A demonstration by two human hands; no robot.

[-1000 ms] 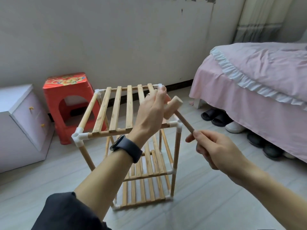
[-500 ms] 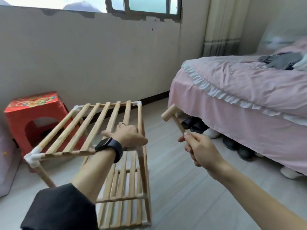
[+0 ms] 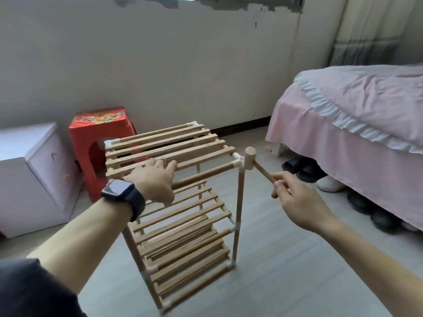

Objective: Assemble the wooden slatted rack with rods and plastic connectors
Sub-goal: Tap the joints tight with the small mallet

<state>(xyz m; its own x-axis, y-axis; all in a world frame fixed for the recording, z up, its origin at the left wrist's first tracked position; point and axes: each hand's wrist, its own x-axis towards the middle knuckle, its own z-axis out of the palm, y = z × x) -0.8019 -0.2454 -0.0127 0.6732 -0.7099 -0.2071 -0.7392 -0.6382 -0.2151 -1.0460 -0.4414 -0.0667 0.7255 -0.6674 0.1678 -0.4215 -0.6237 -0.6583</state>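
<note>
A wooden slatted rack (image 3: 183, 209) with three shelves, round rods and white plastic connectors stands upright on the floor in the middle. My left hand (image 3: 153, 179), a dark watch on its wrist, grips the near front rod of the top shelf, fingers over the slats. My right hand (image 3: 295, 200) holds the handle of a small wooden mallet (image 3: 250, 160). The mallet head touches the white connector (image 3: 238, 163) at the top right front corner.
A red plastic stool (image 3: 98, 143) and a white drawer cabinet (image 3: 34, 175) stand left of the rack against the wall. A bed with a pink cover (image 3: 357, 117) fills the right, several shoes (image 3: 325, 179) under its edge. Grey floor lies in front.
The rack has turned, its long side now toward me. My left hand shifted along the top front rod. The mallet head came down from mid-air against the top right corner connector.
</note>
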